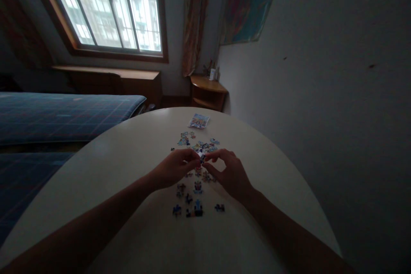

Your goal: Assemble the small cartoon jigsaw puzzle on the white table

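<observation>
Above the table my left hand (178,166) pinches a small dark jigsaw puzzle piece (202,159) between thumb and fingers. From the other side my right hand (229,173) closes its thumb and index fingertips on the same piece, the two hands almost meeting. Whether it is one piece or two joined is too small to tell. Loose puzzle pieces (207,146) lie in a cluster just beyond my hands. Nearer to me are more pieces, among them a joined dark group (195,210), a blue piece (177,209) and a lone piece (219,207) at the right.
A round pale table (144,145) carries everything. Toward its far edge lies a small printed picture sheet (198,121). A bed with a blue plaid cover (64,113) stands at the left, a wooden corner shelf (208,85) behind, and a wall (321,94) at the right.
</observation>
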Motion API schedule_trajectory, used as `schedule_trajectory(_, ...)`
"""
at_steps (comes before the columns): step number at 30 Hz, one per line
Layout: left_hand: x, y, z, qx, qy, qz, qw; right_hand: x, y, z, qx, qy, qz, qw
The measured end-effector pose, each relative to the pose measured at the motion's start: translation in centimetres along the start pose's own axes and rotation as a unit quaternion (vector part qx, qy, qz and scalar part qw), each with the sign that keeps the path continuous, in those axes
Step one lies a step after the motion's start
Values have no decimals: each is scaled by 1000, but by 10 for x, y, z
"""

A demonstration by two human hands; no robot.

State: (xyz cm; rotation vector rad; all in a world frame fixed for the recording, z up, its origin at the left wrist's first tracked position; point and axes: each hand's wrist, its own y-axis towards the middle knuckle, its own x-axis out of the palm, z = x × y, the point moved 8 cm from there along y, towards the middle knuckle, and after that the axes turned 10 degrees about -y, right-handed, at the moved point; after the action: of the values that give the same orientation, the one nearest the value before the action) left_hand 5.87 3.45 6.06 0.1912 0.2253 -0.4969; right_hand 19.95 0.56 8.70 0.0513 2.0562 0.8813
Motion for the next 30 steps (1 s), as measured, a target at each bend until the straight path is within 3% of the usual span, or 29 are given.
schedule_trajectory(15, -2, -1, 1, 9, 38, 16, 999, -2, 1, -4, -21, -12, 15, 1000)
schedule_trajectory(25, 9, -5, 1, 7, 86, -18, 996, 1, 0, -15, -65, 37, -24, 997)
schedule_trajectory(30, 4, -4, 2, 15, 88, -5, 996, 3, 1, -11, -66, 67, -23, 995)
